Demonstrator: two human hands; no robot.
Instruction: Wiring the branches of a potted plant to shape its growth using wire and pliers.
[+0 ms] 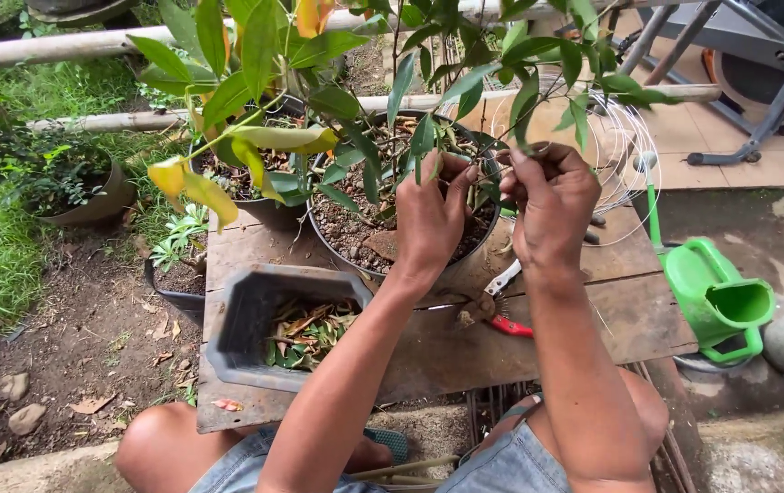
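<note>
Bare knees and denim shorts sit closest, tucked against the near edge of a weathered wooden bench (pixel 593 319). Both forearms reach away over it toward the far edge, where a round black pot (pixel 355 260) of gritty soil holds a small tree with slender branches. The left hand (pixel 430 219) is closed, fingertips pinched on a thin branch (pixel 481 160) just above the soil. The right hand (pixel 552 205) is also closed, fingers curled and pinching what looks like the same branch, perhaps with a strand of wire, though that is too fine to tell. The branch runs roughly upright, leaning a little to the right, and passes between the two hands, which are nearly touching; neither is clearly nearer to it.

Red-handled pruning shears (pixel 504 310) lie on the bench just below the right wrist. A grey rectangular planter (pixel 241 319) with leaf clippings sits at the near left corner. A coil of pale wire (pixel 629 146) rests at the far right corner, and a green watering can (pixel 711 297) stands on the ground beyond the right edge.
</note>
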